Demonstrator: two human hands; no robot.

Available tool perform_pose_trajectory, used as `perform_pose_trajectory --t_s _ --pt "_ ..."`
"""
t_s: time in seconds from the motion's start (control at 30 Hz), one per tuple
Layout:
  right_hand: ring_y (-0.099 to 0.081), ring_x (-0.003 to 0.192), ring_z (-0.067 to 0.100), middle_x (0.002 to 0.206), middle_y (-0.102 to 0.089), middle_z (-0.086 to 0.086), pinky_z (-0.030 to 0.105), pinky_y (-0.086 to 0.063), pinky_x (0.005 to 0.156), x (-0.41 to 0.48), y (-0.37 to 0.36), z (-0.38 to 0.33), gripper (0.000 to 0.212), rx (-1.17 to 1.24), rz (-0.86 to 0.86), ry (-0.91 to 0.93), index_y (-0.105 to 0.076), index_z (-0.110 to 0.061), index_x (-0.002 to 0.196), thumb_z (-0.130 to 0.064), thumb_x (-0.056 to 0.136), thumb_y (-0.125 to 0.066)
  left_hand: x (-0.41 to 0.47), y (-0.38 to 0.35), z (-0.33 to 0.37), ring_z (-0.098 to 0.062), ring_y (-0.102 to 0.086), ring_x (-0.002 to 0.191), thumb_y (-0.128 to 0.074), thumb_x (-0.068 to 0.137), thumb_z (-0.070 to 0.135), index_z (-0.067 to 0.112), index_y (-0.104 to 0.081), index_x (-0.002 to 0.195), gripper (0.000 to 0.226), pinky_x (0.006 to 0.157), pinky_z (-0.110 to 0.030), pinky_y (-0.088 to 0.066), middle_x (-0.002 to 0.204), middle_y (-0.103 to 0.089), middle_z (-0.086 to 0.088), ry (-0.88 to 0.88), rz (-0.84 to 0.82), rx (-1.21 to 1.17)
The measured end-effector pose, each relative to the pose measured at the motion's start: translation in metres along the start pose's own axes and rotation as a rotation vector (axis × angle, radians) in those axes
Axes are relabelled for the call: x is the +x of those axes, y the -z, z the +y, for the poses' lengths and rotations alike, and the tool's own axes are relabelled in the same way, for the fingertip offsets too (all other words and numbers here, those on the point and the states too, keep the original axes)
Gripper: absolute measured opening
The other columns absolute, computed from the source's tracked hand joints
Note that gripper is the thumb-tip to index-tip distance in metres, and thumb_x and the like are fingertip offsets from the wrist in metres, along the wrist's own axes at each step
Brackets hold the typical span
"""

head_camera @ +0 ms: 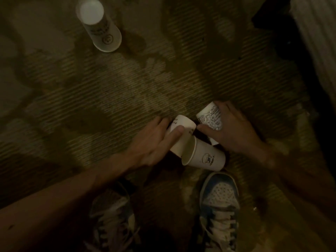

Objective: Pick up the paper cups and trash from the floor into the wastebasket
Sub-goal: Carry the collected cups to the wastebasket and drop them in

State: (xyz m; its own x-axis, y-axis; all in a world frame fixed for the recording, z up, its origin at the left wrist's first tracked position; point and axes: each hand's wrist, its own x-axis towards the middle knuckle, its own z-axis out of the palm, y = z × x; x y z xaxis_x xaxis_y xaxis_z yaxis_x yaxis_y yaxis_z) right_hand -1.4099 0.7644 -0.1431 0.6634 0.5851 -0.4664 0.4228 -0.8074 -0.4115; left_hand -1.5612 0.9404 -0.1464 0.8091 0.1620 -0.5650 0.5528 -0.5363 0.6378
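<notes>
Paper cups lie on the carpeted floor (127, 88), three of them near. The left hand (154, 142) curls round the plain cup (181, 131) and the right hand (231, 128) clasps the printed cup (211, 117), presumably to lift both together. The logo cup (205, 157) lies between them, its open mouth showing it empty. The far cup (99, 24) lies far left. No wastebasket is in view.

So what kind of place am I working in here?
Probably a dim carpeted room, maybe a hotel's: patterned carpet underfoot, pale pleated fabric at the right edge, paper cups strewn about.
</notes>
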Motion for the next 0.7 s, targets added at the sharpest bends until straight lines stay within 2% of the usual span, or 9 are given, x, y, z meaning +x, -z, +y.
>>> perform_pose_trajectory --t_s 0.1,0.17,0.23,0.3,0.37,0.43,0.5,0.6,0.7 --pt "-0.045 0.123 0.028 0.135 -0.046 0.010 0.040 -0.038 0.101 0.002 -0.002 -0.001 0.091 0.016 0.005 -0.006 -0.040 -0.014 0.143 -0.065 0.071 -0.062 0.000 0.003 0.001 -0.010 -0.052 0.093 -0.019 0.078 0.083 0.021 -0.057 0.116 0.082 0.084 -0.036 -0.046 0.108 -0.056 0.002 0.043 -0.017 -0.024" --pt "-0.046 0.123 0.026 0.136 -0.046 0.008 0.038 -0.038 0.101 0.002 0.003 0.001 0.087 0.068 -0.013 -0.012 -0.041 -0.015 0.143 -0.061 0.075 -0.066 0.001 0.004 0.004 -0.011 -0.055 0.104 -0.023 0.070 0.089 0.022 -0.052 0.134 0.097 0.092 -0.040 -0.048 0.121 -0.058 0.002 0.053 -0.021 -0.068" --pt "-0.047 0.123 0.023 0.136 -0.048 0.006 0.034 -0.039 0.101 0.001 0.007 0.001 0.081 0.140 -0.026 -0.014 -0.042 -0.016 0.143 -0.055 0.078 -0.070 0.001 0.003 0.010 -0.010 -0.053 0.114 -0.037 0.069 0.092 0.023 -0.039 0.147 0.104 0.096 -0.038 -0.048 0.136 -0.054 0.003 0.044 -0.006 -0.109" --pt "-0.050 0.122 0.020 0.135 -0.051 0.004 0.035 -0.041 0.103 -0.001 0.007 0.000 0.078 0.228 -0.062 -0.028 -0.045 -0.017 0.141 -0.055 0.078 -0.069 0.002 -0.002 0.014 -0.008 -0.050 0.112 -0.054 0.070 0.086 0.022 -0.031 0.150 0.104 0.090 -0.031 -0.045 0.140 -0.052 0.003 0.020 0.028 -0.095" --pt "-0.054 0.119 0.017 0.131 -0.056 0.001 0.040 -0.044 0.103 -0.002 0.004 -0.003 0.073 0.320 -0.086 -0.043 -0.048 -0.018 0.138 -0.056 0.079 -0.068 0.004 -0.006 0.016 -0.008 -0.048 0.106 -0.066 0.074 0.072 0.021 -0.031 0.148 0.097 0.083 -0.028 -0.042 0.133 -0.052 0.004 0.009 0.073 -0.080" --pt "-0.057 0.115 0.016 0.126 -0.060 0.000 0.038 -0.047 0.100 -0.001 0.001 -0.004 0.064 0.367 -0.083 -0.052 -0.051 -0.019 0.134 -0.052 0.082 -0.068 0.009 -0.004 0.015 -0.007 -0.052 0.105 -0.073 0.075 0.061 0.020 -0.038 0.145 0.088 0.083 -0.030 -0.047 0.127 -0.053 0.010 0.056 0.060 -0.179" --pt "-0.063 0.103 0.010 0.115 -0.064 -0.004 0.027 -0.052 0.086 0.001 0.003 -0.004 0.048 0.456 -0.098 -0.082 -0.056 -0.023 0.124 -0.046 0.084 -0.069 0.011 0.006 0.013 -0.011 -0.064 0.100 -0.077 0.074 0.053 0.019 -0.051 0.136 0.075 0.082 -0.034 -0.057 0.120 -0.064 0.006 0.154 -0.001 -0.364" --pt "-0.067 0.082 -0.004 0.100 -0.068 -0.011 0.008 -0.049 0.059 -0.001 0.015 -0.004 0.023 0.630 -0.179 -0.121 -0.059 -0.032 0.105 -0.039 0.086 -0.070 0.002 0.029 0.011 -0.011 -0.073 0.086 -0.080 0.066 0.052 0.019 -0.062 0.120 0.065 0.076 -0.031 -0.060 0.101 -0.074 0.002 0.265 -0.099 -0.588" --pt "-0.070 0.080 0.000 0.094 -0.073 -0.007 0.012 -0.051 0.058 -0.009 0.028 -0.002 0.032 0.747 -0.273 -0.120 -0.063 -0.032 0.103 -0.044 0.075 -0.069 -0.022 0.034 0.008 -0.017 -0.074 0.091 -0.087 0.057 0.047 0.018 -0.067 0.113 0.065 0.078 -0.034 -0.059 0.100 -0.077 -0.002 0.266 -0.220 -0.759"
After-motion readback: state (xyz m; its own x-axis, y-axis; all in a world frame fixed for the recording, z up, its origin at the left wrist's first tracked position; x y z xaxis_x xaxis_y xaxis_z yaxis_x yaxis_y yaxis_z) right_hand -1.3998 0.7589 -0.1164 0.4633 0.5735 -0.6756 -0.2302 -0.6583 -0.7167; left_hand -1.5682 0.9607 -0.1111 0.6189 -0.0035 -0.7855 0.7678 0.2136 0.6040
